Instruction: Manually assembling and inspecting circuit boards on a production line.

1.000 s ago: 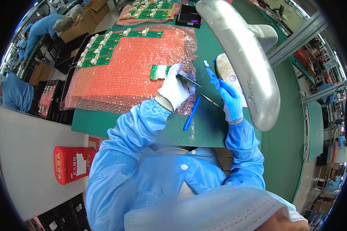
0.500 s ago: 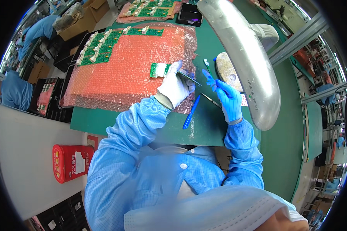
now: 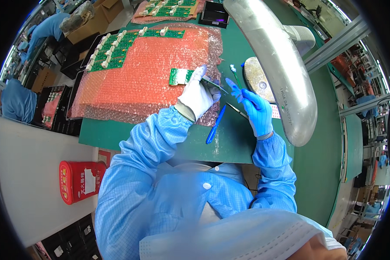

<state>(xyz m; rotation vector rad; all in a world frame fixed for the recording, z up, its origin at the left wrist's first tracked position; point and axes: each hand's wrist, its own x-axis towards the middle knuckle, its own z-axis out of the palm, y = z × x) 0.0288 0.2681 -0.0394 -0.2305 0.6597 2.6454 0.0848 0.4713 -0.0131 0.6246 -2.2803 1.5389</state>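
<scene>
My left hand (image 3: 196, 99), in a white glove, is closed on a green circuit board (image 3: 216, 84) held tilted, its lower right edge pointing toward my other hand. My right hand (image 3: 256, 108), in a blue glove, is just right of the board with its fingers bent together; what they hold, if anything, is hidden. A green stem with a white tip (image 3: 233, 68) stands out just beyond those fingers. Below them a thin pointed metal tool (image 3: 237, 111) runs under the hand. Left of it, a blue pen (image 3: 215, 125) lies on the green table mat (image 3: 160, 141).
Another board with a white part (image 3: 177, 77) lies beside my left hand on pink bubble wrap (image 3: 160, 56). Several boards (image 3: 115, 51) lie at its far left. A large silver duct (image 3: 281, 73) hangs on the right, over a round stone-like pad (image 3: 255, 76). A black tray (image 3: 214, 15) stands behind.
The whole picture has shifted slightly. Both hands keep nearly the same pose, and the board stays in my left hand.
</scene>
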